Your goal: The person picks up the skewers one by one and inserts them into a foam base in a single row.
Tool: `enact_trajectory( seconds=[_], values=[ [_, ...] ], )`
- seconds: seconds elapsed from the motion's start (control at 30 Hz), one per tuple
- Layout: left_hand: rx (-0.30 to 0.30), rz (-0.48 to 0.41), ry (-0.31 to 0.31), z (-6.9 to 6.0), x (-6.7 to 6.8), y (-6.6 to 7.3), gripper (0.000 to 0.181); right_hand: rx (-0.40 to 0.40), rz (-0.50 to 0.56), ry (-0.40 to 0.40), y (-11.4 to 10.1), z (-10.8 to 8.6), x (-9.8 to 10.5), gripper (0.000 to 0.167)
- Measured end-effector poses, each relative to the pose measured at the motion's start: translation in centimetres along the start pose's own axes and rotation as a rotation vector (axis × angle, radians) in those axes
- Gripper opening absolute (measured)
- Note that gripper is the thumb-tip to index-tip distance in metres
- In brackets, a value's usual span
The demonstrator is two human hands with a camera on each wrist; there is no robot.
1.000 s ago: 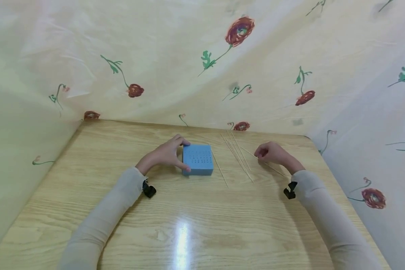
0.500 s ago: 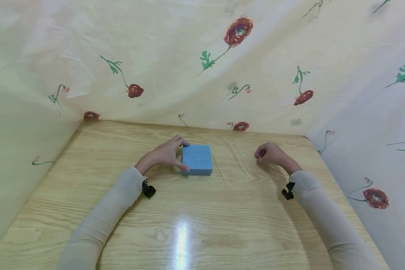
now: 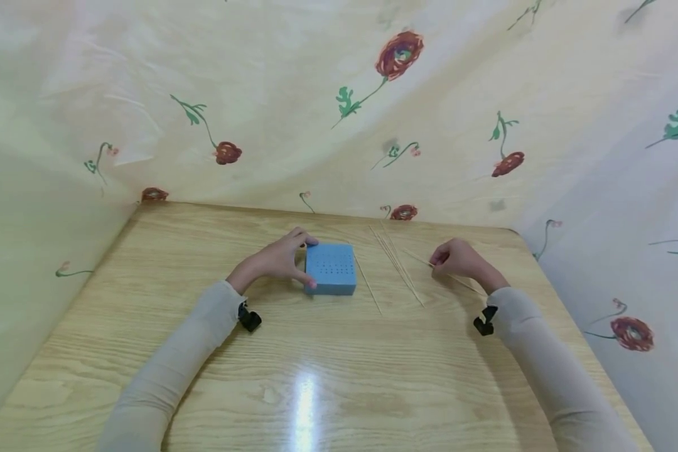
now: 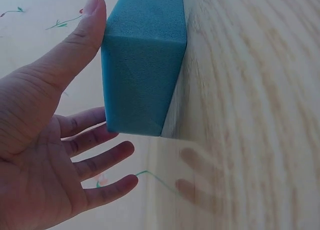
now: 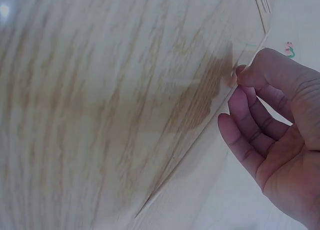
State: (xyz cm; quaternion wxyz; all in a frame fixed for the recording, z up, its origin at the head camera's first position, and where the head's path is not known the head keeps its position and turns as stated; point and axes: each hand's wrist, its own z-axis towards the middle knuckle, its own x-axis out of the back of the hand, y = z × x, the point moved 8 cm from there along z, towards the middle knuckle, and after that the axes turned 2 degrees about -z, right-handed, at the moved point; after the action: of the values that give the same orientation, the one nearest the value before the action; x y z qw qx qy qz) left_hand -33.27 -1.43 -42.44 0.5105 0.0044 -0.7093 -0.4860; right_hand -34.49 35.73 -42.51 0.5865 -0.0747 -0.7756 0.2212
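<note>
Blue square block dotted with small holes (image 3: 330, 270): flat on the pale wood-grain tabletop (image 3: 401, 376), against the thumb and fingertips of the left hand (image 3: 282, 257).
Left hand: thumb at the block's near left corner, fingers at its far left corner, holding it between them.
Thin straight straw-coloured stick (image 5: 190, 146): aslant at the fingertips of the right hand (image 3: 457, 258), jutting out either side.
Right hand: thumb and forefinger pinched on that stick.
Loose straw-coloured sticks (image 3: 398, 267): between block and right hand.
</note>
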Motion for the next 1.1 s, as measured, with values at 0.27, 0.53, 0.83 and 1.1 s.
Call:
enact_trajectory(
  seconds=[0.27,0.53,0.83,1.1],
  values=[
    [0.002,-0.01,-0.016,-0.1,-0.1,0.1,0.098,-0.01,0.024,0.026,0.7,-0.2,0.3,0.012],
    [0.015,-0.017,-0.046,-0.2,-0.1,-0.2,0.101,0.048,0.077,0.067,-0.1,-0.2,1.2,0.013],
    [0.013,-0.027,-0.053,-0.2,0.1,-0.5,0.101,0.031,0.207,0.006,-1.1,-0.7,1.6,0.019],
    [0.02,-0.032,-0.026,-0.1,0.5,-0.2,0.099,0.062,0.32,0.029,-2.8,-0.9,2.6,0.027]
  ],
)
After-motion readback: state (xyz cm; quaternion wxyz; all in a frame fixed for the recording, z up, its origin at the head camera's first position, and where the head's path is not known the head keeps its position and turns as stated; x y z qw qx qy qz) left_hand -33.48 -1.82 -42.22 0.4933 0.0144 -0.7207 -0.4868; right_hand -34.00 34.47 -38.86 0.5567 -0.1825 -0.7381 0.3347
